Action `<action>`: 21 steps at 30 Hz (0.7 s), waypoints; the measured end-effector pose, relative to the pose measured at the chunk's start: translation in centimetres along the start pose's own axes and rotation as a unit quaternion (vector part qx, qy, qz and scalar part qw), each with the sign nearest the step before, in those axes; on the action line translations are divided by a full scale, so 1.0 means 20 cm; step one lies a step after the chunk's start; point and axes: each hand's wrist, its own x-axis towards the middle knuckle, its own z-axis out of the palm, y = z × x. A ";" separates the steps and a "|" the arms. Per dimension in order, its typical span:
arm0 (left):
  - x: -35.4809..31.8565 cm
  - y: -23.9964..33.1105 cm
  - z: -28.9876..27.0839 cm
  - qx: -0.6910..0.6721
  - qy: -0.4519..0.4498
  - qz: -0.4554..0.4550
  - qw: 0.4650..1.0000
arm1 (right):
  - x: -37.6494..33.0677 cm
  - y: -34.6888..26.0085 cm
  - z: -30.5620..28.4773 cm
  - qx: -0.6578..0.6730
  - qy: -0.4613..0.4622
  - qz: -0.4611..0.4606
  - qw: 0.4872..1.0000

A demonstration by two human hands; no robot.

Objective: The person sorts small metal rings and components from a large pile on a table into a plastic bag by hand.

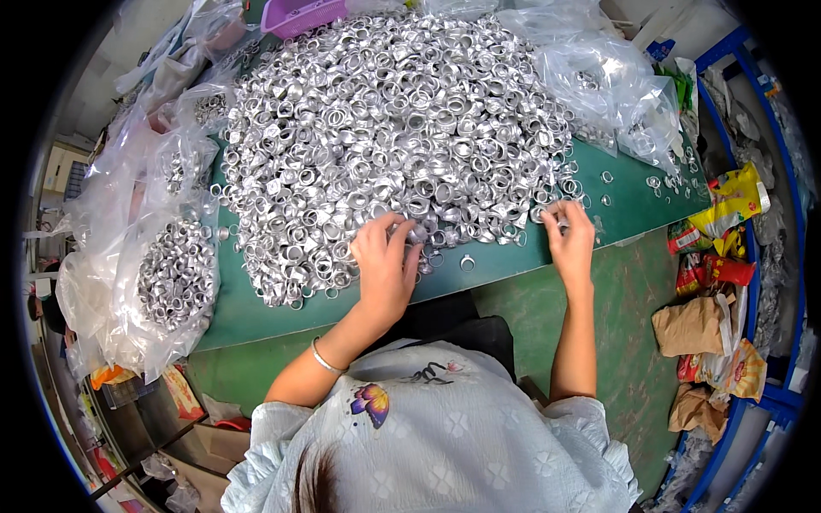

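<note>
A large heap of silver-coloured metal rings point(393, 120) covers most of the green tabletop point(505, 262). At the heap's front edge, my left hand point(385, 265) has its thumb and fingers curled round a slightly blurred ring point(416, 233). Further right, by the heap's right front corner, my right hand point(570, 241) is closed in a pinch, with a ring point(538, 215) at the fingertips. One loose ring point(467, 263) lies on the tabletop between my hands. The palm sides of both hands are partly hidden.
Clear plastic bags point(175, 274) holding more rings stand at the left, and another plastic bag point(599, 81) lies at the back right. A purple basket point(299, 15) sits at the far edge. Blue shelving point(744, 282) with snack packets point(727, 201) and brown paper bags point(691, 325) stands right.
</note>
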 end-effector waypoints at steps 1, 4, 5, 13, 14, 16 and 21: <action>0.01 0.00 0.00 -0.012 0.017 0.014 1.000 | 0.01 0.02 -0.01 0.034 0.001 0.004 0.999; 0.05 -0.01 -0.02 -0.030 0.045 0.025 0.998 | 0.02 0.02 -0.02 -0.016 -0.026 0.010 0.999; 0.07 0.00 -0.03 -0.036 0.037 0.018 0.998 | 0.01 0.01 -0.02 -0.031 -0.030 0.005 0.999; 0.17 0.02 -0.02 -0.085 0.121 0.069 0.987 | -0.03 -0.08 0.03 -0.094 -0.025 -0.003 0.995; 0.17 0.04 -0.03 -0.117 0.107 0.058 0.986 | -0.03 -0.07 0.05 -0.083 -0.021 -0.005 0.996; 0.17 0.08 -0.05 -0.178 0.080 0.035 0.980 | -0.04 -0.04 0.05 -0.026 0.013 -0.004 1.000; 0.11 0.14 -0.06 -0.570 -0.146 -0.235 0.774 | -0.05 -0.08 0.00 0.318 0.004 0.223 0.922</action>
